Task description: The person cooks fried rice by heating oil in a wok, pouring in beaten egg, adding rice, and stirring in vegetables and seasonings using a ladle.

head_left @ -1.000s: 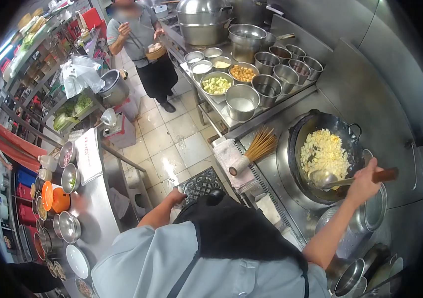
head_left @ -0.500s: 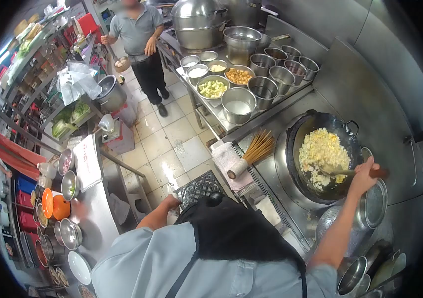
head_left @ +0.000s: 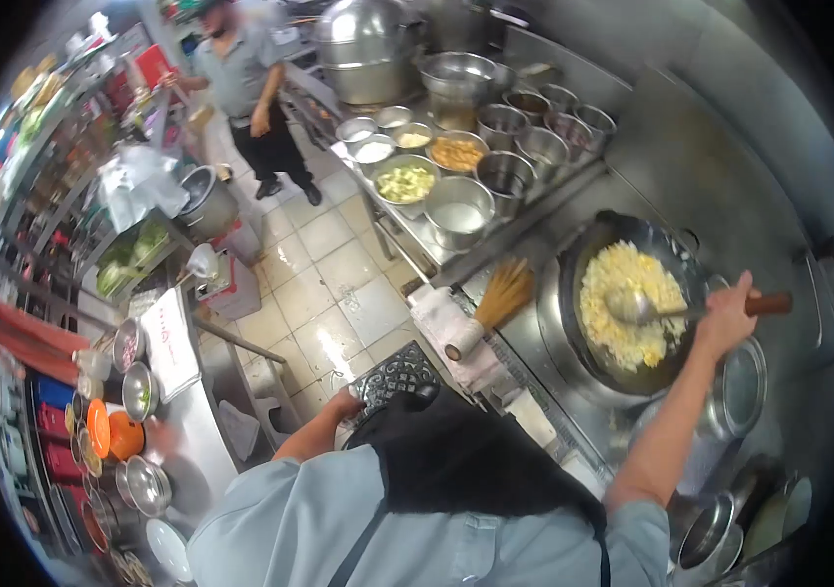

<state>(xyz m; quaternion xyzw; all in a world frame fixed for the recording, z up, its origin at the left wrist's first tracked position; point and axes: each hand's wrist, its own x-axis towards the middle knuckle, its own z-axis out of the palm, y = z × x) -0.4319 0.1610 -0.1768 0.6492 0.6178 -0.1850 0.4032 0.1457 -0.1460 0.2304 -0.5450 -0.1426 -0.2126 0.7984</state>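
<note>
Around the wooden-handled ladle (head_left: 635, 306) the fingers of my right hand (head_left: 727, 317) are wrapped. The ladle's bowl lies on rice with yellow egg bits (head_left: 629, 266), inside a dark wok (head_left: 679, 256) on the stove. Down at my waist, my left hand (head_left: 344, 404) has curled fingers; what they hold, if anything, is too unclear to make out. A dark patterned grate or mat (head_left: 399, 372) shows just beyond it. Between me and the wok, a bamboo brush (head_left: 503, 296) rests by a folded pinkish towel (head_left: 441, 311).
Metal pots with diced yellow-green (head_left: 404, 183) and orange (head_left: 457, 153) food crowd the counter ahead. A large lidded steamer (head_left: 363, 49) stands behind them. Another person (head_left: 246, 88) stands in the tiled aisle. At left, a steel table (head_left: 204, 430) carries bowls.
The ladle has turned, its bowl now showing over the rice, which is spread differently. The other person has shifted posture. My view has moved slightly; my left hand stays by my waist.
</note>
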